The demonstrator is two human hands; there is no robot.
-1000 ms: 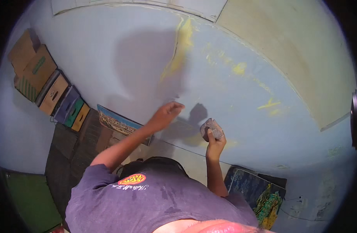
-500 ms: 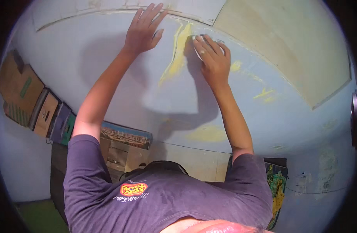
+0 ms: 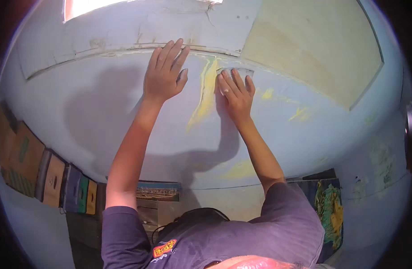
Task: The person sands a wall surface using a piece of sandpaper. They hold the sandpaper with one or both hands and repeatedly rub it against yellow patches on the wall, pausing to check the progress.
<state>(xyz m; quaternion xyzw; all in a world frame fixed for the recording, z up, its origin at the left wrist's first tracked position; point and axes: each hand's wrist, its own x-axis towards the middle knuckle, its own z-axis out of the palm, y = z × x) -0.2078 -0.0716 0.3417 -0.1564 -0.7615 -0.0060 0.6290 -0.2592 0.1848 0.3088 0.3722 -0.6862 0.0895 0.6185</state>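
Observation:
My left hand (image 3: 166,74) lies flat with its fingers spread against the pale blue wall (image 3: 120,130), fingertips near a ledge-like seam. To its right, my right hand (image 3: 237,92) presses a thin grey sheet of sandpaper (image 3: 247,72) to the wall. Its fingers lie over the sheet, whose upper edge and right corner show. Just left of that sheet runs a yellow filler streak (image 3: 207,89), narrow at its lower end. Smaller yellow patches (image 3: 299,114) mark the wall to the right. The underside of the sheet is hidden.
A plain beige board (image 3: 313,49) covers the upper right wall. Part of a bright window (image 3: 87,8) shows at the top left. Several coloured box files (image 3: 71,188) and cardboard (image 3: 24,157) stand at left. A long picture (image 3: 159,192) and a green-yellow painted panel (image 3: 327,213) sit lower down.
The view has shifted upward, bringing the bright window into the picture. My right hand has moved slightly on the wall with the sandpaper, and more of the sheet shows. My left hand stays on the wall.

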